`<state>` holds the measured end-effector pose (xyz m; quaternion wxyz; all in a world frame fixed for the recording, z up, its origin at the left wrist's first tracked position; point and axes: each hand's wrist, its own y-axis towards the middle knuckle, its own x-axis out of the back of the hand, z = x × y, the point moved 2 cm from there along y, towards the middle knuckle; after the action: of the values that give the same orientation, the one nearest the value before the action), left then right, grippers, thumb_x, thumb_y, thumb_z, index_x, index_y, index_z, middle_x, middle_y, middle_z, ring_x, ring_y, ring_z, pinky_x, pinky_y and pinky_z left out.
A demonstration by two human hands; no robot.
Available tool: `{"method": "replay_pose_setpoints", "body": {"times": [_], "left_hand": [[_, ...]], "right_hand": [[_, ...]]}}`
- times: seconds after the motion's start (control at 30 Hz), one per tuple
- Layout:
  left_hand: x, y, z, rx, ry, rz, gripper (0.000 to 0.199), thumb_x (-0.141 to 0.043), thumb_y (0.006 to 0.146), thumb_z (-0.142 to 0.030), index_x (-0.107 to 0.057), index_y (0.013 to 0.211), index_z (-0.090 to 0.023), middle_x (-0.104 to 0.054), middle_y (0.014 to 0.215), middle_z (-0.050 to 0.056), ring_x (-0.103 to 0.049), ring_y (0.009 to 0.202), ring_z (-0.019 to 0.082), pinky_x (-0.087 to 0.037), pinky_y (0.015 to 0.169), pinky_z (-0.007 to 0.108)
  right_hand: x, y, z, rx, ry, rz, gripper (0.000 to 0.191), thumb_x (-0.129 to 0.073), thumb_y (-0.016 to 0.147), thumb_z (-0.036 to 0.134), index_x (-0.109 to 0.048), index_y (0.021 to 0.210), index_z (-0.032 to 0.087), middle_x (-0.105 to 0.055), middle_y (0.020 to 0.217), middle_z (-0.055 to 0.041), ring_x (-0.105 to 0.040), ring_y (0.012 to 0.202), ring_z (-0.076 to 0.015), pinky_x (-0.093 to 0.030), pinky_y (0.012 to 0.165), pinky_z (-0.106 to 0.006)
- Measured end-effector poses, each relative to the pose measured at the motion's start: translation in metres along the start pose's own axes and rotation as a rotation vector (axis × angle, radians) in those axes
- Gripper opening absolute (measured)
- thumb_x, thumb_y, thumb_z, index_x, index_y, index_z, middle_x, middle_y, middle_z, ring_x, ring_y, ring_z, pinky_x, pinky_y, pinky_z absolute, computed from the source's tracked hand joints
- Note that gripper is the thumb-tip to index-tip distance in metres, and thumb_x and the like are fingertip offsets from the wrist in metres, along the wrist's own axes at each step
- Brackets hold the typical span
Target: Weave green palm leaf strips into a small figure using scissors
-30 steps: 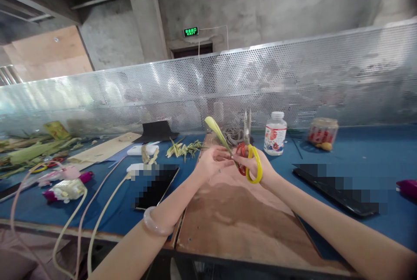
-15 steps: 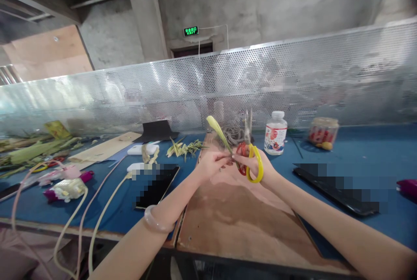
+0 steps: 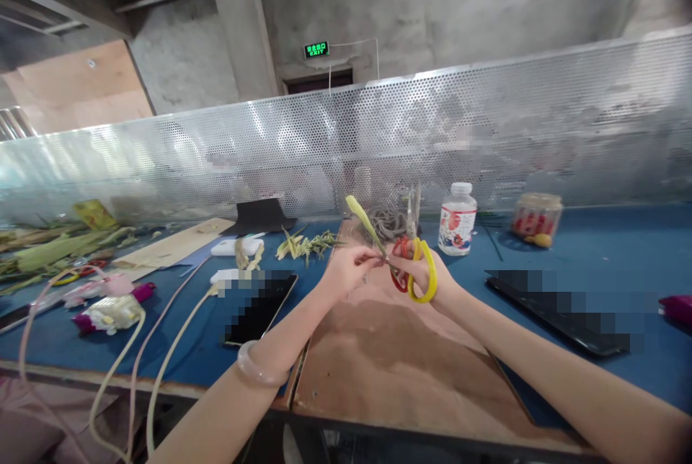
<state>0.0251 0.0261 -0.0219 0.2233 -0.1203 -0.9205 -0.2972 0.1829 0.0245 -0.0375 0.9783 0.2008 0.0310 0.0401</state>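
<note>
My left hand (image 3: pixel 350 267), with a pale bracelet on its wrist, pinches the lower end of a yellow-green leaf piece (image 3: pixel 363 219) that points up and to the left. The fingertips of my right hand (image 3: pixel 424 269) meet the same stem from the other side. Scissors (image 3: pixel 431 284) with red and yellow handles hang on my right hand, blades upright. Both hands are over the brown board (image 3: pixel 389 370). Behind them lies a tangle of grey string (image 3: pixel 386 222).
A white bottle (image 3: pixel 458 222) and a jar (image 3: pixel 537 219) stand at the right, behind a black object (image 3: pixel 556 316). Leftward are a dark phone (image 3: pixel 264 309), cut leaf bits (image 3: pixel 308 246), cables, husks (image 3: pixel 54 255) and paper (image 3: pixel 173 244). A perforated metal screen (image 3: pixel 303 132) runs behind.
The leaf piece has dipped slightly and its tip has shifted a little to the right. My left fingers have shifted slightly on the stem. The scissors have hardly moved.
</note>
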Motion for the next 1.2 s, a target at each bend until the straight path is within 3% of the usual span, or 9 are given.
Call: {"method": "replay_pose_setpoints", "body": {"times": [0.2, 0.4, 0.5, 0.67, 0.77, 0.87, 1.07, 1.2], "left_hand": [[0.004, -0.001, 0.002, -0.031, 0.166, -0.117, 0.013, -0.065, 0.074, -0.030, -0.068, 0.080, -0.019, -0.070, 0.079, 0.003, -0.063, 0.070, 0.016, -0.049, 0.068, 0.028], [0.010, -0.001, -0.001, -0.365, 0.604, -0.112, 0.009, -0.065, 0.076, -0.026, -0.063, 0.075, -0.018, -0.061, 0.083, 0.004, -0.055, 0.086, 0.019, -0.045, 0.081, 0.034], [0.009, -0.003, -0.005, -0.413, 0.705, -0.118, 0.009, -0.062, 0.079, -0.025, -0.061, 0.076, -0.016, -0.056, 0.097, 0.007, -0.054, 0.090, 0.019, -0.045, 0.082, 0.035], [0.007, -0.006, -0.010, -0.394, 0.596, -0.014, 0.009, -0.053, 0.084, -0.019, -0.059, 0.078, -0.016, -0.048, 0.124, 0.009, -0.059, 0.090, 0.015, -0.048, 0.083, 0.032], [0.008, -0.005, -0.010, -0.413, 0.507, 0.045, 0.007, -0.053, 0.083, -0.019, -0.058, 0.079, -0.017, -0.053, 0.120, 0.008, -0.058, 0.101, 0.017, -0.047, 0.087, 0.032], [0.009, -0.004, -0.007, -0.417, 0.481, 0.052, 0.008, -0.051, 0.084, -0.018, -0.058, 0.080, -0.018, -0.059, 0.109, 0.007, -0.057, 0.100, 0.017, -0.046, 0.088, 0.031], [0.012, -0.001, -0.002, -0.392, 0.470, -0.041, 0.005, -0.055, 0.081, -0.018, -0.059, 0.078, -0.017, -0.062, 0.102, 0.008, -0.059, 0.094, 0.017, -0.047, 0.086, 0.034], [0.021, 0.003, 0.002, -0.312, 0.388, -0.201, 0.004, -0.062, 0.075, -0.016, -0.059, 0.073, -0.017, -0.064, 0.099, 0.009, -0.060, 0.093, 0.018, -0.049, 0.083, 0.034]], "right_hand": [[0.002, 0.001, -0.010, 0.000, 0.012, 0.007, 0.032, -0.073, 0.060, 0.043, -0.053, 0.067, 0.020, -0.053, 0.052, 0.0039, -0.049, 0.045, -0.0130, -0.040, 0.047, -0.028], [0.001, 0.002, -0.019, -0.074, 0.140, 0.036, 0.034, -0.077, 0.056, 0.039, -0.052, 0.067, 0.019, -0.051, 0.051, 0.0053, -0.045, 0.042, -0.0100, -0.036, 0.043, -0.025], [0.000, 0.001, -0.017, -0.124, 0.155, 0.080, 0.033, -0.078, 0.054, 0.035, -0.051, 0.065, 0.018, -0.050, 0.050, 0.0066, -0.043, 0.041, -0.0087, -0.034, 0.041, -0.024], [-0.001, -0.002, -0.004, -0.162, 0.156, 0.135, 0.030, -0.076, 0.056, 0.033, -0.050, 0.061, 0.019, -0.048, 0.044, 0.0072, -0.042, 0.038, -0.0085, -0.033, 0.040, -0.023], [0.000, -0.003, 0.002, -0.187, 0.158, 0.178, 0.029, -0.075, 0.058, 0.034, -0.050, 0.060, 0.019, -0.047, 0.042, 0.0066, -0.041, 0.035, -0.0088, -0.031, 0.038, -0.024], [0.002, -0.002, 0.001, -0.258, 0.175, 0.204, 0.029, -0.074, 0.059, 0.035, -0.050, 0.063, 0.020, -0.045, 0.041, 0.0072, -0.039, 0.034, -0.0084, -0.031, 0.037, -0.023], [0.004, -0.001, 0.003, -0.314, 0.222, 0.141, 0.028, -0.066, 0.065, 0.042, -0.049, 0.064, 0.020, -0.050, 0.050, 0.0040, -0.039, 0.038, -0.0076, -0.028, 0.034, -0.021], [0.007, -0.001, 0.004, -0.413, 0.254, 0.157, 0.028, -0.060, 0.068, 0.043, -0.045, 0.062, 0.019, -0.050, 0.054, 0.0035, -0.042, 0.040, -0.0074, -0.029, 0.033, -0.019]]}}
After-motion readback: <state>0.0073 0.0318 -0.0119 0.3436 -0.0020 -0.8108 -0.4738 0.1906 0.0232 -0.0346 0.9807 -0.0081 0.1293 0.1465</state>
